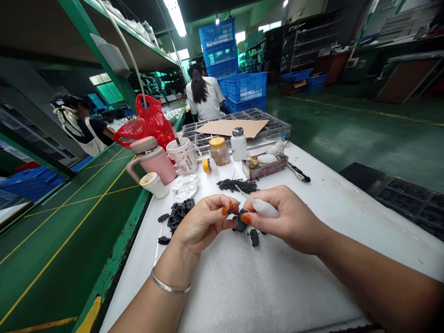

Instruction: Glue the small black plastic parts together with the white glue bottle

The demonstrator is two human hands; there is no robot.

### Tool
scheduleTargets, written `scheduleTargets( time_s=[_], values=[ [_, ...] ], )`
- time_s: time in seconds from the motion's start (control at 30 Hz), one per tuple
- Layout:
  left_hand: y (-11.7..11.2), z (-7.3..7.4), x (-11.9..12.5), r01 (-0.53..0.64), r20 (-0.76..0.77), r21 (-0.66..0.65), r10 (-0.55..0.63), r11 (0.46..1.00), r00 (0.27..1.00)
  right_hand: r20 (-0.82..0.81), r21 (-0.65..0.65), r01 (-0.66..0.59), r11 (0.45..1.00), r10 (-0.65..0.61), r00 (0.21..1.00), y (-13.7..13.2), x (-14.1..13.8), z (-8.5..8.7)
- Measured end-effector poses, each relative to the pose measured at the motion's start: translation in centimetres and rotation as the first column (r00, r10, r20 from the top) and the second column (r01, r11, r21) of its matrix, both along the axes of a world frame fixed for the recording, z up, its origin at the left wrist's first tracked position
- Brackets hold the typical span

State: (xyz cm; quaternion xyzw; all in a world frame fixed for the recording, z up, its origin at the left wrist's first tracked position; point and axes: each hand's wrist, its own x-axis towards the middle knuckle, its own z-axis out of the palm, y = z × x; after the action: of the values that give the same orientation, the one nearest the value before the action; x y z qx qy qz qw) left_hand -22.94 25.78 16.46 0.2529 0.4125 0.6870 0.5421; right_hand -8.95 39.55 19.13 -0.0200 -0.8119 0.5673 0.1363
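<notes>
My left hand (203, 222) is closed in a pinch on a small black plastic part (240, 225) above the white table (243, 286). My right hand (284, 217) touches the same part with its thumb and grips a small white squeeze bottle (264, 208), whose thin nozzle points up and to the left. Another black part (254, 237) lies on the table just under my hands. A pile of black plastic parts (178, 212) sits left of my left hand. A heap of tiny black pieces (237, 185) lies behind my hands.
Behind stand a pink mug (154, 159), a white cup (183, 155), a yellow-lidded jar (219, 150), a white bottle (238, 144), a small tray of bottles (265, 166) and clear trays under cardboard (231, 126). Two people work at the green bench (69, 217). Dark trays (405, 196) sit right.
</notes>
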Motion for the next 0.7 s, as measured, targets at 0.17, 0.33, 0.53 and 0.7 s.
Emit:
scheduleTargets(
  time_s=[0.17,0.33,0.53,0.7],
  values=[
    [0.02,0.08,0.03,-0.014,0.019,-0.014,0.014,1.0,1.0,0.076,-0.195,-0.046,0.98,0.061,0.995,0.52,-0.2,-0.34],
    [0.08,0.0,0.03,0.0,-0.004,-0.012,0.0,1.0,1.0,0.107,-0.354,-0.095,0.93,0.142,0.984,0.84,-0.67,-0.81],
    [0.07,-0.02,0.01,0.015,0.011,-0.01,-0.015,1.0,1.0,0.129,-0.424,-0.097,0.901,0.166,0.978,0.96,-0.87,-0.96],
    [0.08,-0.01,-0.07,0.012,-0.007,-0.036,-0.012,0.999,1.0,0.132,-0.35,-0.101,0.931,0.155,0.979,0.83,-0.69,-0.81]
  ],
)
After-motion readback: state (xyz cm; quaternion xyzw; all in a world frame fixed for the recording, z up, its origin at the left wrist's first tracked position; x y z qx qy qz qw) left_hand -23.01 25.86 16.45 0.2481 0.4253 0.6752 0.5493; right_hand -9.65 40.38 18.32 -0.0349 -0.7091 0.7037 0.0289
